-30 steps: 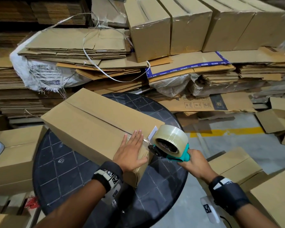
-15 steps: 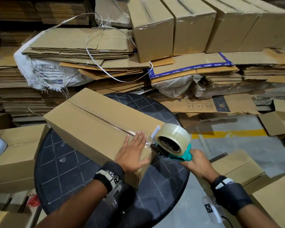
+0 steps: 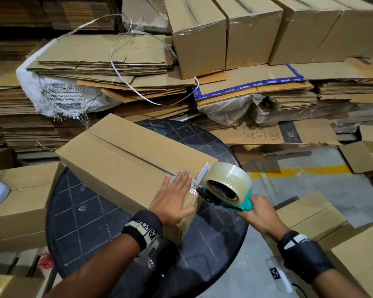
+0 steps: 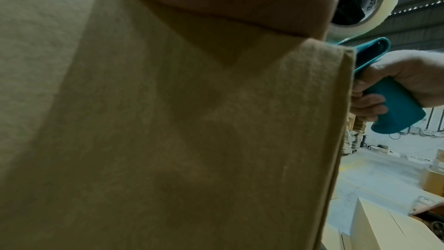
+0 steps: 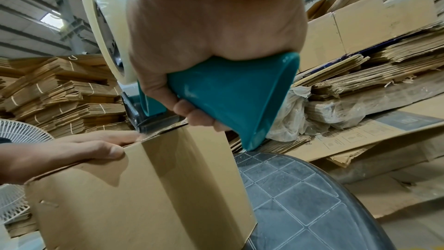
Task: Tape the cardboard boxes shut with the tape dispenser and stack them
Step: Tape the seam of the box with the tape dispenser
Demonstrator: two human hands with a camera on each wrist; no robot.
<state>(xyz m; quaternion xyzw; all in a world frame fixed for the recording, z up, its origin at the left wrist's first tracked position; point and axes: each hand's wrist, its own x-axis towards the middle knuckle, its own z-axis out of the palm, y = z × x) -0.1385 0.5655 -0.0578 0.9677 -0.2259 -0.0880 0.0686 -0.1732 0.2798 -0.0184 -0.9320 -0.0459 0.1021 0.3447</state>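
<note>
On the round black table [image 3: 91, 222] lies the cardboard box [image 3: 125, 166], and I see my left hand [image 3: 172, 198] flat on its near end, fingers straight. My right hand [image 3: 261, 214] grips the teal tape dispenser [image 3: 226, 188], its front touching that same end.

One cardboard box [image 3: 125, 162] on one round desk [image 3: 91, 222]; one tape dispenser [image 3: 228, 190]; two hands; four wrapped boxes [image 3: 199, 37], top of frame.
</note>
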